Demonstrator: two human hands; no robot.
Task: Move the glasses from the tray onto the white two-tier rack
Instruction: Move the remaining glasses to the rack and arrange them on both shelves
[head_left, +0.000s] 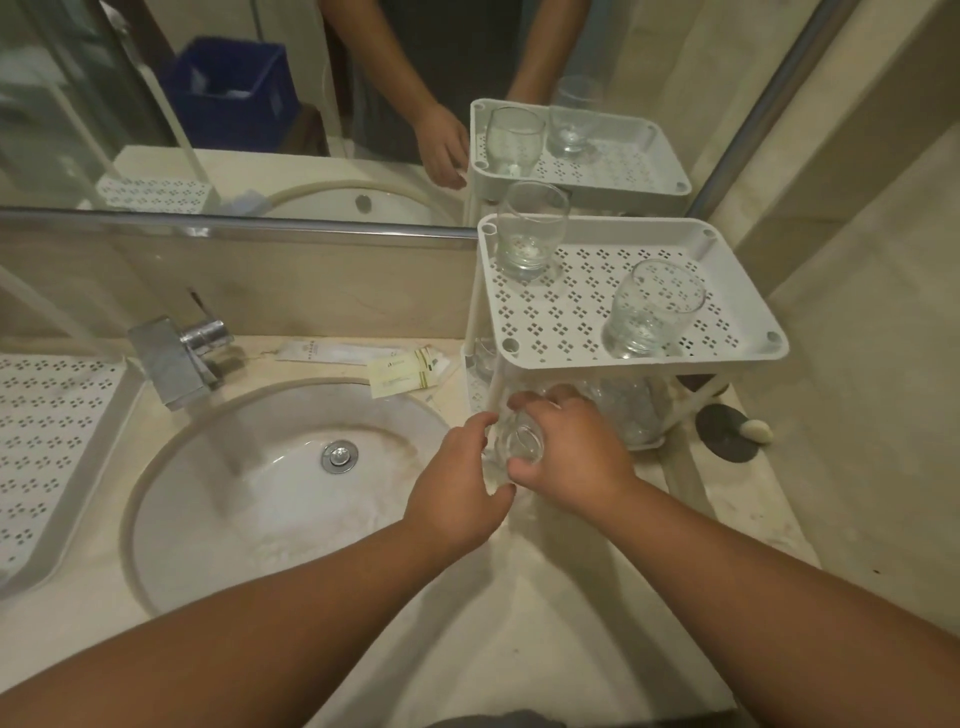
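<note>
My right hand holds a glass at the rack lower tier, its long axis tilted, mouth toward 7 o'clock; my left hand touches it, fingers loosely spread.

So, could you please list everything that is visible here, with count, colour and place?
rack: one, white, two tiers, right of the sink
glasses on top tier: two, clear, back left and front right
glasses on lower tier: clear, count unclear
held glass: one, clear, at the lower tier's front
sink: one, white, centre
tap: one, chrome, behind the sink
packets: a few, pale, on the counter
tray: one, white, far left
mirror: one, on the back wall
left hand: touches the held glass
right hand: grips it
</note>
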